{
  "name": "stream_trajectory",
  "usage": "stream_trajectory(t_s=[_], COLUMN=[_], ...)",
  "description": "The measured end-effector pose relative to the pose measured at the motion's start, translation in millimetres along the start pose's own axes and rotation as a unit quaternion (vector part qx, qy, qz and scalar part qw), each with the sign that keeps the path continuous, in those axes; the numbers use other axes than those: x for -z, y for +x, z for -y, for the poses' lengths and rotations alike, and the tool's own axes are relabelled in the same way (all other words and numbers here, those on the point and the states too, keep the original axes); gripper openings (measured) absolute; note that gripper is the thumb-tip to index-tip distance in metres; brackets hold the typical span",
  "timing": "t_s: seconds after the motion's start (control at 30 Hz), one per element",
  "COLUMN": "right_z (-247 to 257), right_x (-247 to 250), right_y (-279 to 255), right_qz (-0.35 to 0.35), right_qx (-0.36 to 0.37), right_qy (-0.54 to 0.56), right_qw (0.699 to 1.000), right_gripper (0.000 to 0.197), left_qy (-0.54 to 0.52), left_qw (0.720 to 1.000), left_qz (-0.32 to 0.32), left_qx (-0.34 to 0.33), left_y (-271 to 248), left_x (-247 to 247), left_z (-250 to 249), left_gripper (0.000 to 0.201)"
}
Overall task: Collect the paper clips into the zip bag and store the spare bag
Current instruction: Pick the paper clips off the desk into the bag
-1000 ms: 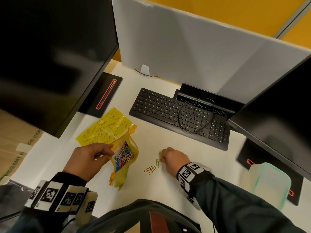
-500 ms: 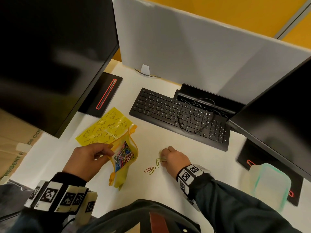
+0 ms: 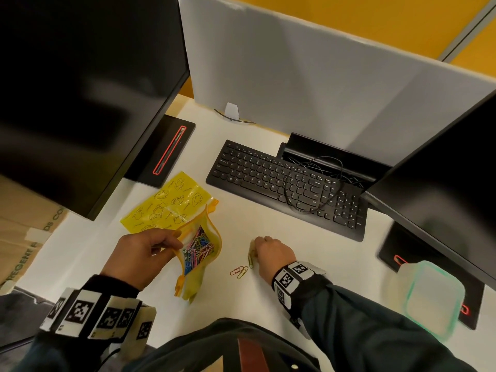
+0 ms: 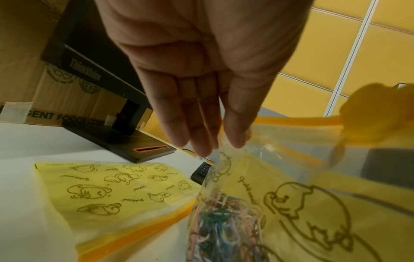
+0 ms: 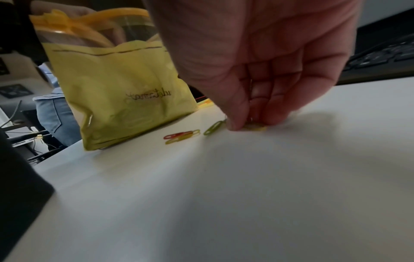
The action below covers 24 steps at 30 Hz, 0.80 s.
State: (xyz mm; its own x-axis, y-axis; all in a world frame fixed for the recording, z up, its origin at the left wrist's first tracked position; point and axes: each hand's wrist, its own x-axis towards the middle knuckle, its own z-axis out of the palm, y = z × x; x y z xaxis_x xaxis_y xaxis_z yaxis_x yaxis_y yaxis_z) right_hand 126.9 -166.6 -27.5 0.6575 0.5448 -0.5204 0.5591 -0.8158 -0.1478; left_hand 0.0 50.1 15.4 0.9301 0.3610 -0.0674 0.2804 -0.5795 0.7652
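Item 1, my left hand (image 3: 137, 255): thumb and fingers pinch the near lip of the zip bag (image 3: 200, 251), holding its mouth open and upright on the desk (image 3: 268, 218). The coloured paper clips already collected lie heaped inside it, just right of my fingertips.

Item 2, the spare bag (image 3: 167, 204): flat on the desk just beyond my left hand, partly tucked under the open bag, not yet stored.

Item 3, two loose clips (image 3: 239, 271), one red and one yellow-green: lying together between my hands, nearer the right.

Item 4, a green clip (image 5: 213, 128): just left of my right thumb, almost touching it.

Item 5, my right hand (image 3: 269, 255): fingers curled down together, tips pressed on the desk over a yellow clip (image 5: 256, 128); whether it is truly gripped I cannot tell.

Method note: a flat clip resists a straight pinch, so I judge it best to slide it under the fingertips and lift an end with a nail, then carry it left into the bag mouth, which I should hold wide and steady. Three clips would then remain.
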Motion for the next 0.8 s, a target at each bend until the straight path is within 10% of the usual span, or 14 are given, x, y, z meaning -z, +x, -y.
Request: stream_trajectory(t_s=[0.33,0.8], right_z=[13,11], right_x=[-3,0], right_y=[6,-7], right_qz=[0.016,-0.015], right_qx=[-0.115,0.008], right_qy=[-0.013,0.178], right_qw=[0.993,0.984], right_gripper=[0.033,0.023], left_qy=[-0.009,-0.016], left_qw=[1.000,1.000], left_qz=[0.006,-0.003], left_qx=[-0.001,-0.015], left_y=[0,-2], left_x=[-1,-2], left_z=[2,4], left_gripper=[0.054,0.052])
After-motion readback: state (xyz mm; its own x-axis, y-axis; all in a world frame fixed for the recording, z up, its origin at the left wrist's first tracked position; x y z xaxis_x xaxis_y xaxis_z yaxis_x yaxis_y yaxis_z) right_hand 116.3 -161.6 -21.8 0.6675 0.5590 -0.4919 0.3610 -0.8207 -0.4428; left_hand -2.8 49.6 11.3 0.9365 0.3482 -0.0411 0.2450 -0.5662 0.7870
